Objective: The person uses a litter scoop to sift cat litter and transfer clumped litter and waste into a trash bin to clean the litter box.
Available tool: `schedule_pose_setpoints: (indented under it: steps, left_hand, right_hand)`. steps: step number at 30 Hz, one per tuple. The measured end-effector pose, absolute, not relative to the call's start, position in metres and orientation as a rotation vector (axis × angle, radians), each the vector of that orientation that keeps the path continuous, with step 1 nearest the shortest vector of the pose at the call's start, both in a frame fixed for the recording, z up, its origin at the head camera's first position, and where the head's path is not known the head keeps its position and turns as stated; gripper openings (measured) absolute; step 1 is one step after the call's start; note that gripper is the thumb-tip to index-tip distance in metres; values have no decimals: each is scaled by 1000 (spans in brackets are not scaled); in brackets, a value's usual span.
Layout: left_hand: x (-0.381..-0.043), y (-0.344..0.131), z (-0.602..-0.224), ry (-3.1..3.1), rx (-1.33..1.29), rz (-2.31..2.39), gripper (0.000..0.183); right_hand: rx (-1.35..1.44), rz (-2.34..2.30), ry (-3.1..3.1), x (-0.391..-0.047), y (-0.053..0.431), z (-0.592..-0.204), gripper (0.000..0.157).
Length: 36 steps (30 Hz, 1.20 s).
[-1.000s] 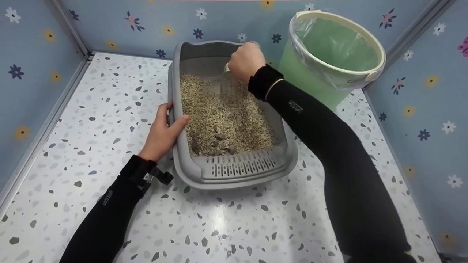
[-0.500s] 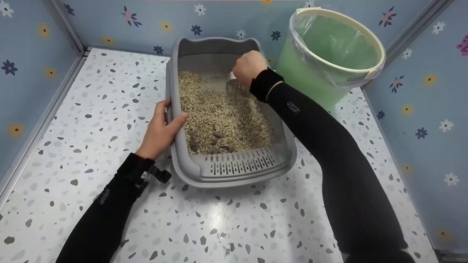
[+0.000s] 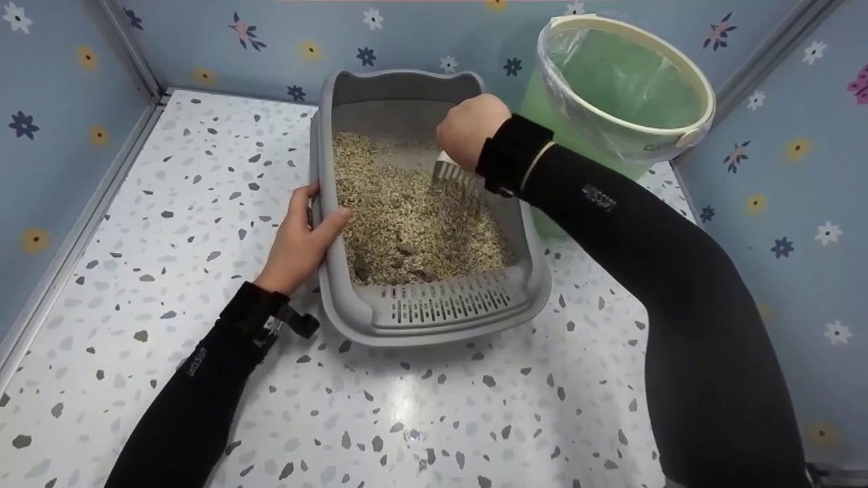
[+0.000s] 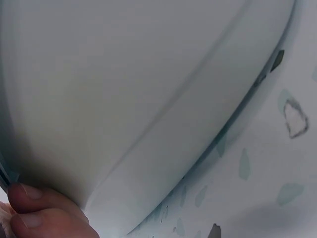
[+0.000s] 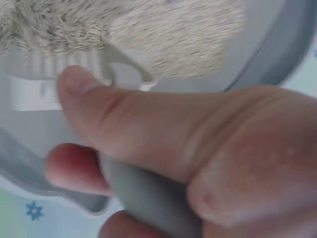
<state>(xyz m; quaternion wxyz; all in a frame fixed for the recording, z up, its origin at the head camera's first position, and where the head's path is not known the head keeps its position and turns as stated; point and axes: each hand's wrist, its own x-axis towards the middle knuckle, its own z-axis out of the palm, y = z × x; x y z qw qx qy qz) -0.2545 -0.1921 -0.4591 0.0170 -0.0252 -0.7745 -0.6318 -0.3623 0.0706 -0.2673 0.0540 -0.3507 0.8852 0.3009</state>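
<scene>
A grey litter box (image 3: 434,332) stands on the floor, its bottom spread with tan, grainy litter (image 3: 393,203). Several dark clumps (image 3: 407,257) lie toward its near end. My left hand (image 3: 298,244) grips the box's left side, thumb over the rim; in the left wrist view two fingers (image 4: 49,213) lie against the outer wall. Inside the box, my right hand (image 3: 472,129) holds a litter scoop (image 3: 449,171) by its grey handle (image 5: 143,193), thumb extended toward the slotted white head. Litter lies on and around the slots; part of the scoop is hidden behind my hand.
Right behind the box stands a green bin (image 3: 624,81) with a clear plastic liner over its cream rim. Blue flower-patterned walls (image 3: 237,61) close in the back and both sides. The floor (image 3: 400,407) is white with grey speckles.
My right hand has shifted a little right and toward me with the scoop, whose slots now show; its forearm has swung right. My left hand keeps its grip on the box.
</scene>
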Motion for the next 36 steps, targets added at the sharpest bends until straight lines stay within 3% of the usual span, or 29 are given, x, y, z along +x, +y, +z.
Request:
schedule_pose_setpoints:
  steps: [4, 7, 9, 13, 15, 29, 32, 36]
  left_hand:
    - [-254, -192, -459, -2398, -74, -1966, 89]
    - [-254, -192, -459, -2407, -75, -1963, 91]
    - [-254, -193, -458, -2416, -75, -1952, 93]
    - [-254, -195, -459, -2424, -75, -1939, 94]
    - [-254, -195, -459, -2423, -68, -1936, 94]
    - [-254, -192, -460, -2425, -82, -1947, 93]
    - [-254, -193, -459, -2414, -86, -1950, 90]
    - [-254, -193, -461, -2409, -97, -1957, 91]
  right_hand:
    - [-1041, 867, 2624, -353, 67, -252, 39]
    - [-961, 832, 2591, -351, 64, -241, 8]
    - [-891, 855, 2591, -352, 61, -238, 3]
    - [-788, 1018, 2603, -352, 56, -243, 37]
    - [-744, 1101, 2595, -354, 55, -248, 45]
    - [-409, 1361, 2455, -392, 53, -296, 39]
    - [-467, 1527, 2400, -395, 51, -303, 37]
    - [-754, 1562, 2428, -401, 61, -304, 43]
